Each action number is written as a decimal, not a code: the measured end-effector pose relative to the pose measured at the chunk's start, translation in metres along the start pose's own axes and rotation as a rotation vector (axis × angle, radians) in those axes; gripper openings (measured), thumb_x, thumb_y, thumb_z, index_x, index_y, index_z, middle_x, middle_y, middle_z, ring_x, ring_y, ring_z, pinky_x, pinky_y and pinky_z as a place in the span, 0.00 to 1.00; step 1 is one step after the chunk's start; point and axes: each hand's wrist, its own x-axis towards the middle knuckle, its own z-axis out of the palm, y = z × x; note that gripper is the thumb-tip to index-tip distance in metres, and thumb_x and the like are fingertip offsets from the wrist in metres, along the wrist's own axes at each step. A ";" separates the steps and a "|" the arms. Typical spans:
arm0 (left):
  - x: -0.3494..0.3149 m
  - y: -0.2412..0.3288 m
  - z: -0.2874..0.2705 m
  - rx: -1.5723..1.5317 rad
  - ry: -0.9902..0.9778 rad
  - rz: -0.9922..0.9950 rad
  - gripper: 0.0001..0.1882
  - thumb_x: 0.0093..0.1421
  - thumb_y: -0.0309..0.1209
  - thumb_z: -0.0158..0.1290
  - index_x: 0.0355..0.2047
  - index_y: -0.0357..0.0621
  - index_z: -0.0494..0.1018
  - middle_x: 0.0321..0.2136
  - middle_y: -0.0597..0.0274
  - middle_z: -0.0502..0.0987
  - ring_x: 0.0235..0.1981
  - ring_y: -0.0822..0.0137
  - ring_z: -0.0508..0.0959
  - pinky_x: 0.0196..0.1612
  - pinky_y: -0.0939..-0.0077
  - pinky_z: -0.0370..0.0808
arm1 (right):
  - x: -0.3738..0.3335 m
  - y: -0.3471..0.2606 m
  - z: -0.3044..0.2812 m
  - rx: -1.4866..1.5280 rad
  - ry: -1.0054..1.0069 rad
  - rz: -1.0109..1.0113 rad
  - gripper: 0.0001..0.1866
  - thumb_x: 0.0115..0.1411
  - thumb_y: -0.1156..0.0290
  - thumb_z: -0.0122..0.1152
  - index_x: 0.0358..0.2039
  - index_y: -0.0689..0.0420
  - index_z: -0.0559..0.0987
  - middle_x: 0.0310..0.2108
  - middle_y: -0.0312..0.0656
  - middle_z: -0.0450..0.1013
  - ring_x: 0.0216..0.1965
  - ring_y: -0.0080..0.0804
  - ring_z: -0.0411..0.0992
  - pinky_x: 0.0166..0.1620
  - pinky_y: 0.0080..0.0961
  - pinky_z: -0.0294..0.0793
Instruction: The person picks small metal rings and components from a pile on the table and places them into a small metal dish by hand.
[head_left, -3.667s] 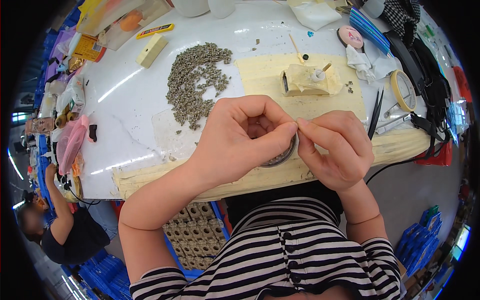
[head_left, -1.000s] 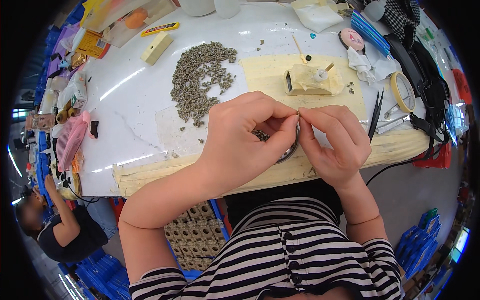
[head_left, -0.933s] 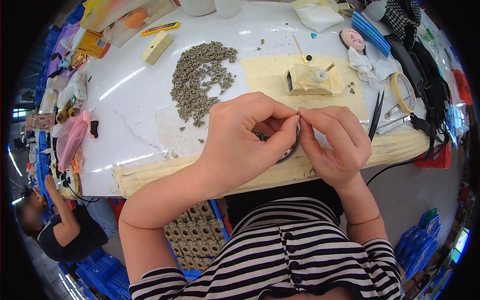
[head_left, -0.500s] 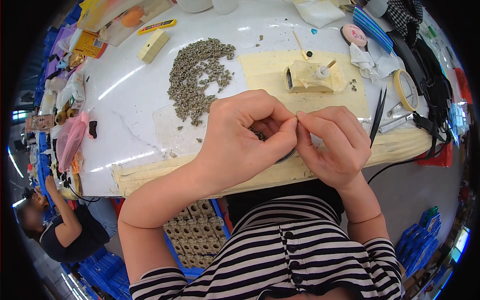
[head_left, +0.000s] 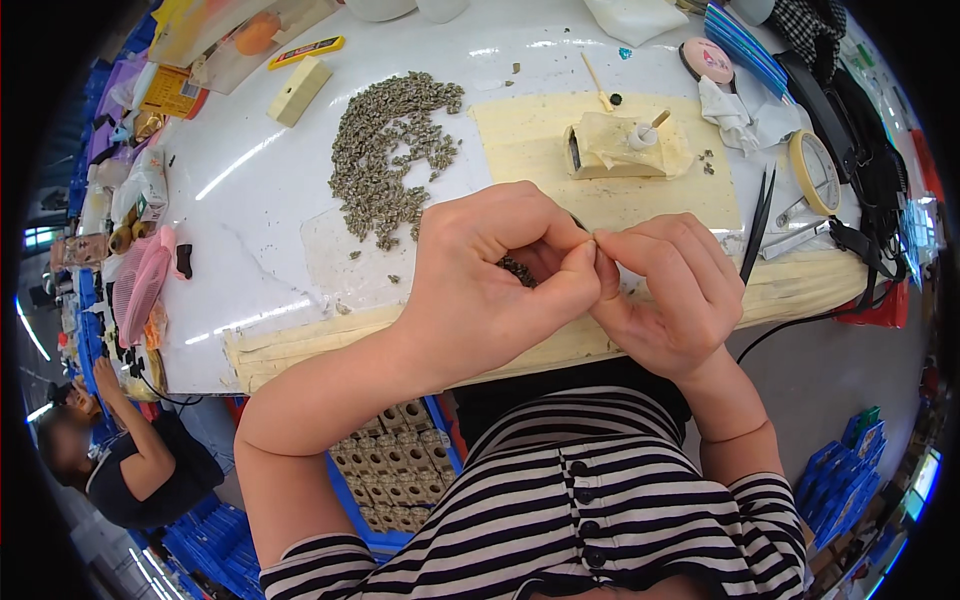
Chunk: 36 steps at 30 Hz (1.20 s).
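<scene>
My left hand [head_left: 485, 285] and my right hand [head_left: 678, 290] meet just over the near edge of the table. Thumb and fingers of each are pinched, the tips touching those of the other hand. Whatever sits between them is too small or too hidden to name. Through the loop of my left fingers a cluster of small dark metal pieces [head_left: 517, 268] shows, largely covered. Beyond my left hand spreads a heap of small grey-brown metal parts [head_left: 375, 130]. Past my right hand, a block wrapped in cream tape [head_left: 612, 155] carries a white cup-like piece [head_left: 643, 136] with a stick in it.
Dark tweezers [head_left: 758, 225] lie right of my right hand, beside a masking tape roll [head_left: 815, 175]. A cream block [head_left: 298, 90] stands at far left. Below the table edge, a blue crate [head_left: 440, 430] holds rows of metal parts. A co-worker [head_left: 150, 460] is at the left.
The fingertips of both hands have shifted slightly and stay pinched together. The table appears slightly displaced in the view. The co-worker at the left has moved a little.
</scene>
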 end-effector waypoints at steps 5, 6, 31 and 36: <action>-0.001 0.000 0.003 -0.072 0.000 -0.048 0.01 0.58 0.17 0.56 0.30 0.32 0.77 0.30 0.62 0.77 0.30 0.78 0.77 0.35 0.84 0.78 | 0.000 0.000 -0.002 0.017 -0.004 0.028 0.12 0.38 0.85 0.66 0.26 0.60 0.77 0.20 0.40 0.71 0.20 0.34 0.70 0.23 0.25 0.70; -0.002 0.000 0.002 -0.078 -0.005 -0.051 0.01 0.58 0.17 0.56 0.30 0.32 0.77 0.30 0.62 0.77 0.30 0.78 0.77 0.35 0.84 0.78 | 0.000 -0.001 -0.003 0.023 -0.005 0.037 0.12 0.38 0.85 0.66 0.26 0.60 0.77 0.20 0.40 0.71 0.20 0.34 0.70 0.23 0.25 0.70; 0.008 0.008 -0.013 -0.404 -0.087 -0.384 0.06 0.62 0.25 0.59 0.36 0.35 0.78 0.29 0.63 0.80 0.29 0.78 0.78 0.34 0.85 0.76 | -0.001 0.002 -0.006 0.034 0.005 -0.007 0.16 0.42 0.86 0.70 0.35 0.66 0.82 0.29 0.44 0.77 0.25 0.37 0.75 0.27 0.25 0.76; 0.008 0.005 -0.013 -0.494 -0.082 -0.379 0.05 0.61 0.24 0.60 0.36 0.35 0.78 0.29 0.63 0.80 0.29 0.78 0.78 0.34 0.85 0.76 | 0.000 0.001 -0.006 0.032 -0.002 0.001 0.16 0.42 0.86 0.70 0.35 0.66 0.82 0.29 0.44 0.77 0.25 0.37 0.76 0.27 0.26 0.76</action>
